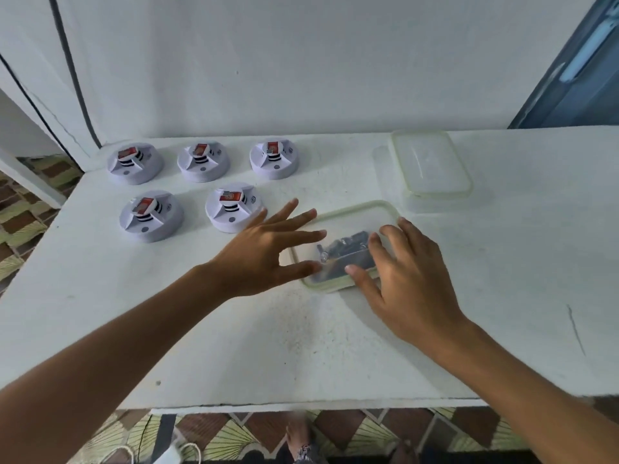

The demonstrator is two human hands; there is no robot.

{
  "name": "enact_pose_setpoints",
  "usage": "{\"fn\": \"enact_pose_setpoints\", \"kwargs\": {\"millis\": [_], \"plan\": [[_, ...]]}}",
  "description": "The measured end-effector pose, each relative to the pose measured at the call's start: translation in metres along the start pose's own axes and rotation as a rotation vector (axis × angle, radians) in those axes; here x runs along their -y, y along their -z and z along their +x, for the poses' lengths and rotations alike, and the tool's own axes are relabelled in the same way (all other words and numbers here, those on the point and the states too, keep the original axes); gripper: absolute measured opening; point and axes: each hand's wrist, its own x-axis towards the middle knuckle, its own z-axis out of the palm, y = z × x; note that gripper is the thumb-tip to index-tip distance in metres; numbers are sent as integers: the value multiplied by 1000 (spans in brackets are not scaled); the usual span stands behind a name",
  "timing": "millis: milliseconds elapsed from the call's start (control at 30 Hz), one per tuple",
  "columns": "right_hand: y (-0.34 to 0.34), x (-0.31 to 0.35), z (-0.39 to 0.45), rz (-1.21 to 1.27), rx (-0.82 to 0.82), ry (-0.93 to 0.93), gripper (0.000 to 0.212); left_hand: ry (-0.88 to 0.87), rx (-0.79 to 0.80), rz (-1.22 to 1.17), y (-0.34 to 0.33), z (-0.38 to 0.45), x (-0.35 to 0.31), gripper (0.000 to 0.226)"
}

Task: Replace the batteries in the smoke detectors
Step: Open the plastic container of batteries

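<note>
Battery container (pixel 348 212) (lidded) lies under both hands' fingers (pixel 375 244).

Soft, even daylight fills the scene, bright but cool, with a bluish cast over the white painted bench (pixel 234 329). Shadows are faint, just pale smudges beside the hands and the round white plastic smoke detectors (pixel 135 163). No hard glare anywhere. Wide-angle bending curves the black wall cables (pixel 72 72) at left. The whole picture is slightly soft, fingertips and corners blurriest.

White table (pixel 234 346); patterned floor (pixel 26 216); blue door (pixel 576 78) far right.
</note>
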Motion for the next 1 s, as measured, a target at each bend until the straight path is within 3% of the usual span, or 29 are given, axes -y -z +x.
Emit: {"fn": "enact_pose_setpoints", "kwargs": {"millis": [267, 367, 433, 567, 667, 767, 1000], "plan": [[-1, 16, -22, 23, -135, -73, 49, 40, 138, -168, 10, 8, -2, 61], [3, 27, -43, 347, -200, -25, 30, 114, 170, -163, 19, 15, -14, 53], [11, 35, -50, 800, -51, -216, 21, 179, 189, -112, 23, 21, -24, 55], [23, 36, -47, 1537, 276, -903, 10, 249, 197, -15, 14, 28, -58, 56], [27, 39, -35, 2019, 259, -1225, 19, 259, 244, 53, 3, 29, -67, 55], [24, 49, -29, 2131, 124, -1365, 22, 205, 277, 66, 6, 29, -61, 50], [9, 69, -24, 2072, -22, -1429, 21, 188, 316, 37, 13, 33, -60, 47]]}}
